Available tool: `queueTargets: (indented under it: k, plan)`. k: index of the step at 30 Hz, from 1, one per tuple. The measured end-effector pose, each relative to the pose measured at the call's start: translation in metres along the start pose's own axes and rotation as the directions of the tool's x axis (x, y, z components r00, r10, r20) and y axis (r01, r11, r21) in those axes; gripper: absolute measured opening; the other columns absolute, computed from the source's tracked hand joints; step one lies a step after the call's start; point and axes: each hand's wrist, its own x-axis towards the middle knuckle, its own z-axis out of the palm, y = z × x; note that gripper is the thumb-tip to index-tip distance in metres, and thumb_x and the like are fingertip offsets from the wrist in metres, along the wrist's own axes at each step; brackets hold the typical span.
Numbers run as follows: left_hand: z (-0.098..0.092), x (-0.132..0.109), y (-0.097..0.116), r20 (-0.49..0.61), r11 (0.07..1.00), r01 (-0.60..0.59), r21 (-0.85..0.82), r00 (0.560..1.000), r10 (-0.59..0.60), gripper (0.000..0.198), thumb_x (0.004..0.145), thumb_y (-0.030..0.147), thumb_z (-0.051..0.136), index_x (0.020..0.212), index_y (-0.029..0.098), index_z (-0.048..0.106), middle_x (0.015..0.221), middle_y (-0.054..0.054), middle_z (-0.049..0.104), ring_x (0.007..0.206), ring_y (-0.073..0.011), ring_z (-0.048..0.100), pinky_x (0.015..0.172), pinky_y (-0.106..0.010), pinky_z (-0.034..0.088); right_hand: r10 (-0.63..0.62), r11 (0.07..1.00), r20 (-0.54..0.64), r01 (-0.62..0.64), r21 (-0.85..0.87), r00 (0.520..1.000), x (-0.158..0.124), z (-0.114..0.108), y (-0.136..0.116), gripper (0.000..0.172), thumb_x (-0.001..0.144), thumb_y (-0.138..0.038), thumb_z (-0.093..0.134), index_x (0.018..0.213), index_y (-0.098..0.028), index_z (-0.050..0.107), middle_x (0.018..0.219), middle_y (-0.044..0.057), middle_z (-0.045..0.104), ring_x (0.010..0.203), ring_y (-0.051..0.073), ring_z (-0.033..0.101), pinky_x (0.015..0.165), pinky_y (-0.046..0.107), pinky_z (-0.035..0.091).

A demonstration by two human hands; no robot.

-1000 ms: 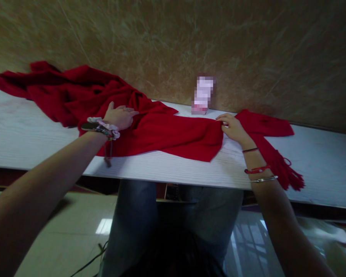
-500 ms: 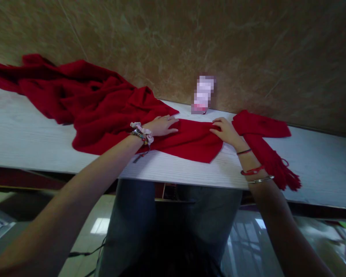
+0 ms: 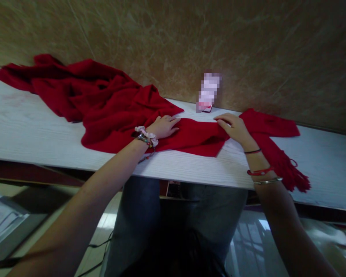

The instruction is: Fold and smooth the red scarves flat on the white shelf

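Observation:
A long red knit cloth [image 3: 118, 104] lies across the white tabletop, bunched at the left and flatter in front of me. My left hand [image 3: 165, 127] rests palm down on the flatter part, fingers outstretched. At that part's far right corner, my right hand [image 3: 232, 126] pinches the edge between thumb and fingers, and the fabric there is slightly raised. Just right of this hand is a red fringed piece [image 3: 272, 150], folded with its tassels toward me; I cannot tell whether it joins the cloth.
A phone [image 3: 209, 92] with a blurred-out screen leans against the brown marbled wall [image 3: 161, 42] behind the narrow white table [image 3: 328, 165]. My legs are below the table's front edge. Papers [image 3: 2, 221] sit low at the left, and dark cables [image 3: 99, 246] run near the floor.
My right hand has gone from lying on the cloth to pinching its far corner, which has lifted a little. My left hand keeps its place on the cloth. The whole view has shifted slightly.

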Motion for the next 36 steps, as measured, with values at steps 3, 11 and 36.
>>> queueTargets:
  k: [3,11,36]
  plan:
    - [-0.003,-0.001,0.003,-0.047,0.998,-0.039,0.039,0.998,0.041,0.043,0.091,0.036,0.041,0.129,0.018,0.044,0.121,-0.013,0.055,0.11,-0.0266,0.049,0.087,-0.04,0.035,0.026,0.992,-0.052,-0.032,-0.121,0.998,-0.001,0.014,0.018,0.027,0.079,-0.031,0.056,0.102,-0.02,0.063,0.104,0.01,0.063,0.099,0.026,0.056,0.09,0.046,0.043]
    - [-0.013,0.0,-0.002,-0.216,0.973,-0.226,-0.049,0.953,0.21,0.027,0.082,0.02,0.051,0.107,0.018,0.06,0.105,-0.007,0.061,0.1,-0.021,0.053,0.094,-0.037,0.03,0.033,0.988,0.185,-0.005,-0.152,0.982,-0.001,0.024,0.03,0.005,0.074,-0.024,0.06,0.075,-0.02,0.063,0.08,0.006,0.063,0.081,0.023,0.057,0.079,0.043,0.048]
    - [-0.033,-0.012,0.019,-0.395,0.996,-0.08,0.037,0.914,0.088,0.019,0.079,0.015,0.047,0.094,0.014,0.06,0.096,-0.01,0.059,0.094,-0.0246,0.055,0.083,-0.039,0.038,0.0,0.993,-0.2,-0.024,-0.118,0.98,0.01,0.012,-0.014,0.019,0.079,-0.018,0.046,0.088,-0.023,0.062,0.094,0.01,0.057,0.097,0.028,0.051,0.09,0.049,0.04]
